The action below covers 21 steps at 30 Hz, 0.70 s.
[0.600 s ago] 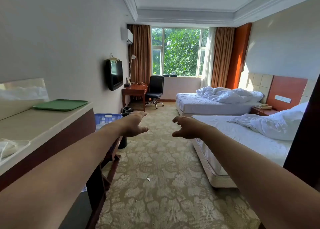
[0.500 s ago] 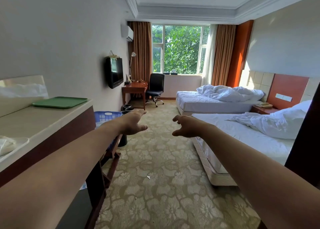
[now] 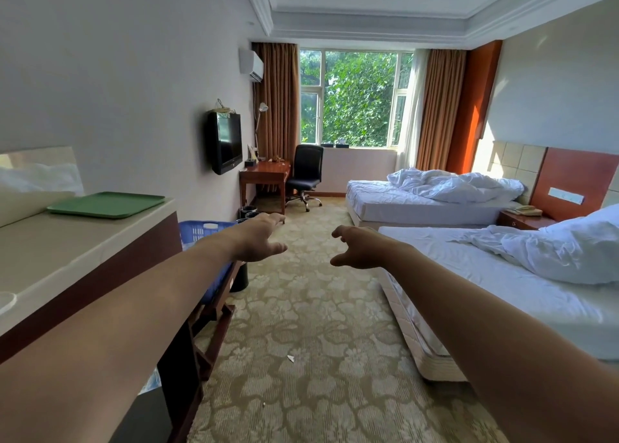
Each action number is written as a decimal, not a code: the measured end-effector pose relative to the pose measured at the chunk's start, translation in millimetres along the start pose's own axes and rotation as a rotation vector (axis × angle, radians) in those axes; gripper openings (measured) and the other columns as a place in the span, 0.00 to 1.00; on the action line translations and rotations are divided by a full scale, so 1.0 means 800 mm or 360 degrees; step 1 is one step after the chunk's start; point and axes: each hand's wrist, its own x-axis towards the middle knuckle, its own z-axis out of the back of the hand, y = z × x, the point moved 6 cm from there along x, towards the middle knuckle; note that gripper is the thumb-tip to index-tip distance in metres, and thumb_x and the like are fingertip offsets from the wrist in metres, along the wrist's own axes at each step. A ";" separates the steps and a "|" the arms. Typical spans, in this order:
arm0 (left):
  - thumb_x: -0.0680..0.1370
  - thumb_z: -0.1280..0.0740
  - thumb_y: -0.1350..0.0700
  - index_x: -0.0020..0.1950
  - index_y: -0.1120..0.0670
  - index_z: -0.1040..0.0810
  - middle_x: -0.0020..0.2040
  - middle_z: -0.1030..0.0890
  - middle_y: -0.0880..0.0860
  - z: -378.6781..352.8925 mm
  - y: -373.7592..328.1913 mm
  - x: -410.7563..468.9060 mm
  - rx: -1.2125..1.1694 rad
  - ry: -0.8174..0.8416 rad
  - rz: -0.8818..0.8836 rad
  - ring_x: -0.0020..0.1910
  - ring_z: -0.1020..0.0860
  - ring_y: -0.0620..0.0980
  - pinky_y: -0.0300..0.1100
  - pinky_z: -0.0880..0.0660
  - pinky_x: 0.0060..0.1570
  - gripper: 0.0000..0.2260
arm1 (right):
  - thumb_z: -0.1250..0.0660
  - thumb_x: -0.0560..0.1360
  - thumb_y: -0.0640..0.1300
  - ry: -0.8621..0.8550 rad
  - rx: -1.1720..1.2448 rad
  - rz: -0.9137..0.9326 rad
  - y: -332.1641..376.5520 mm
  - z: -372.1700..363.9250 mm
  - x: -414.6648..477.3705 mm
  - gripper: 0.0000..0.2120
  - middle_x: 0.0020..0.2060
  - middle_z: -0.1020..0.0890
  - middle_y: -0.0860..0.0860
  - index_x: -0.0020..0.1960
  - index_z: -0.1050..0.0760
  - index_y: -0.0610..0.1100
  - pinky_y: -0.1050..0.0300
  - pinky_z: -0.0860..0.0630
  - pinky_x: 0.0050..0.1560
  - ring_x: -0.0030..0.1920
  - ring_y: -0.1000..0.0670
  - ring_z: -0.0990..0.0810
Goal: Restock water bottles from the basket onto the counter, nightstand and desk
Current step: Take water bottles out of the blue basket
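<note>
Both my arms stretch forward over the carpet. My left hand is empty with fingers apart, hovering just right of the blue plastic basket, which sits on a wooden rack past the counter's end. My right hand is also empty, fingers loosely curled and apart. The beige counter runs along the left wall. The wooden desk stands far back by the window. The nightstand sits between the two beds. No water bottles are visible; my left arm hides most of the basket.
A green tray lies on the counter. A black office chair stands at the desk, and black bins sit on the floor past the basket. Two unmade beds fill the right side. A wall TV hangs left.
The view has moved forward and lifted slightly. Both hands stay outstretched and empty, the left drifting a little toward the basket.
</note>
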 end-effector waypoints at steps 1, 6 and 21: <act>0.79 0.34 0.50 0.79 0.55 0.45 0.76 0.38 0.57 0.003 0.010 0.011 0.0000 -0.0002 0.0014 0.74 0.37 0.55 0.47 0.38 0.72 0.32 | 0.30 0.76 0.50 -0.0001 0.0003 0.0003 0.002 0.000 0.015 0.33 0.69 0.28 0.44 0.75 0.40 0.44 0.52 0.31 0.64 0.68 0.44 0.29; 0.79 0.34 0.49 0.79 0.54 0.46 0.74 0.36 0.58 0.014 0.060 0.067 0.0040 -0.0010 0.0053 0.71 0.34 0.56 0.48 0.36 0.70 0.33 | 0.30 0.76 0.49 -0.0023 0.0045 0.0043 0.017 0.003 0.088 0.33 0.70 0.29 0.43 0.75 0.40 0.43 0.50 0.30 0.67 0.68 0.44 0.29; 0.79 0.33 0.47 0.79 0.52 0.46 0.76 0.38 0.56 0.001 0.154 0.182 0.0029 0.0001 0.0107 0.73 0.35 0.54 0.47 0.36 0.69 0.33 | 0.30 0.76 0.49 -0.0046 0.0095 0.0083 0.016 -0.015 0.232 0.32 0.70 0.29 0.44 0.75 0.39 0.45 0.50 0.30 0.66 0.68 0.44 0.29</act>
